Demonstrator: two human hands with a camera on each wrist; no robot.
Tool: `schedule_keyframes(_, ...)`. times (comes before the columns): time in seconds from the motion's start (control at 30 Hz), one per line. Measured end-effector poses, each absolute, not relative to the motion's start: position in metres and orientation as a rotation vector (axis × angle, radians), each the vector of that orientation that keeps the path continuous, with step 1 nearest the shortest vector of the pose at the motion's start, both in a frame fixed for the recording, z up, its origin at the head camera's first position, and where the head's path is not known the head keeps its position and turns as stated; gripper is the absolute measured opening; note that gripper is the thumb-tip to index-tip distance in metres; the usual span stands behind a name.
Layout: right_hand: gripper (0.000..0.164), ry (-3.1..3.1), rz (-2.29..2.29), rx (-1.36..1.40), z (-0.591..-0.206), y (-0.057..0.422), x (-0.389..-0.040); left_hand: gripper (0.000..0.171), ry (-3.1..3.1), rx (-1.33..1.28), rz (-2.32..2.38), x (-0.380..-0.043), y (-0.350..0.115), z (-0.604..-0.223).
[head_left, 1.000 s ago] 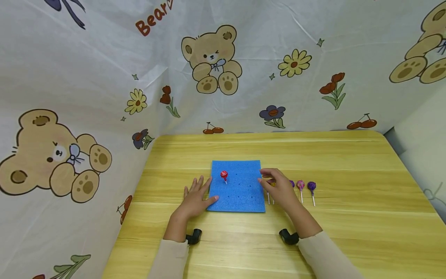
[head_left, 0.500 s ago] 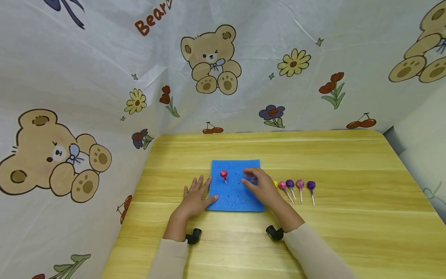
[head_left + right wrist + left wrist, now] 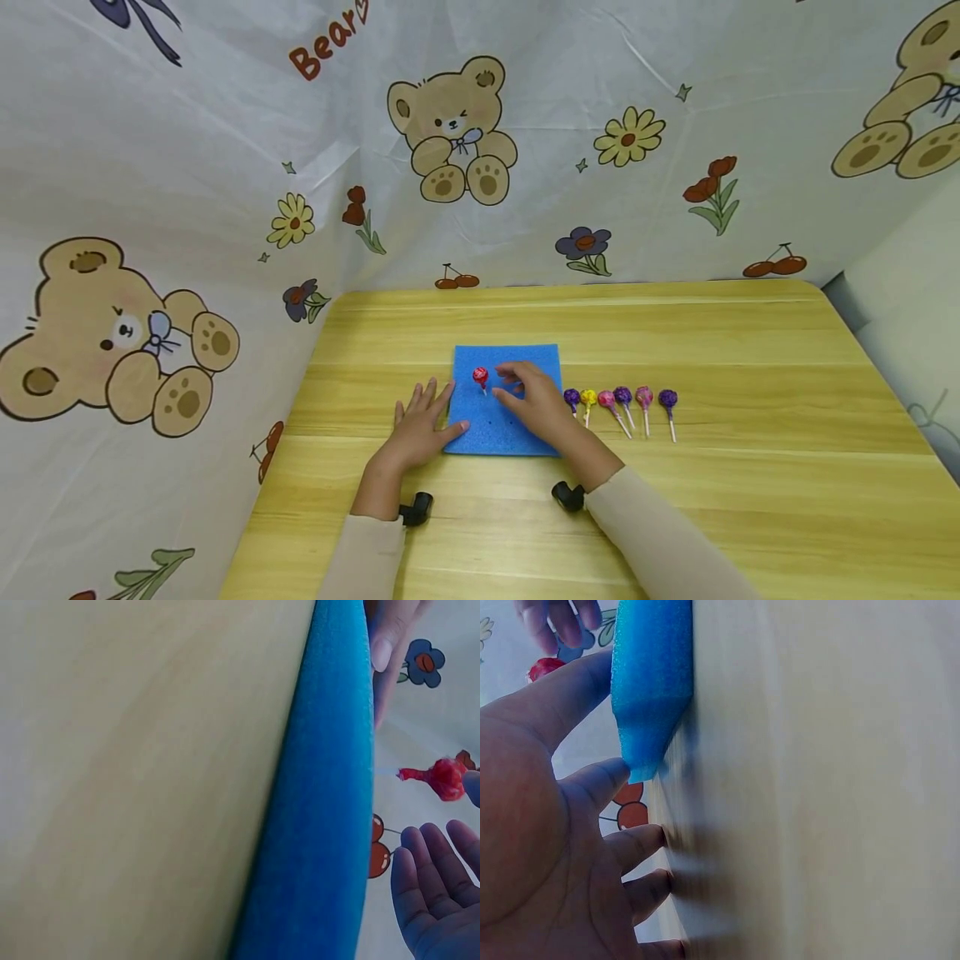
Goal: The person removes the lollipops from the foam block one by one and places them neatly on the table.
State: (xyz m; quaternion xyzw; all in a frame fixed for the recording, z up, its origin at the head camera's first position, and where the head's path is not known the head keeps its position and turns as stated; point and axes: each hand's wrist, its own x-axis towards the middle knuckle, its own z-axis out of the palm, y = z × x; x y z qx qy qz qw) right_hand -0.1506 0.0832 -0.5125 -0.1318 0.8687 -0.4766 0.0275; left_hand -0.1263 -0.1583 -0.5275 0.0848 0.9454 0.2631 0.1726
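A blue foam board (image 3: 480,437) lies on the table with a red-wrapped lollipop (image 3: 480,375) standing upright in it on its white stick. My left hand (image 3: 422,432) rests at the board's left edge, thumb over the top and other fingers spread; in the left wrist view those fingertips reach the tabletop. Over the board, my right hand (image 3: 536,406) is just right of the red lollipop, fingers extended and holding nothing. The right wrist view has the thumb overlapping the lollipop's red head (image 3: 445,780), with the other fingers (image 3: 439,862) apart from it.
Right of the board lies a row of several lollipops, among them a purple one (image 3: 572,397), a yellow one (image 3: 588,397) and a pink one (image 3: 644,396). A bear-printed cloth (image 3: 525,233) hangs behind the wooden table (image 3: 750,350).
My right hand has moved left from beside the loose lollipops, across the board, to the red lollipop, uncovering the row. My left hand has stayed in place.
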Motion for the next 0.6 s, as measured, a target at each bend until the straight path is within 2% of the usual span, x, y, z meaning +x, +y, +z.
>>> schedule_keyframes(0.6, 0.036, 2.693, -1.488, -0.421, -0.514, 0.062, -0.159, 0.079, 2.698, 0.253, 0.741, -0.126, -0.158, -0.526)
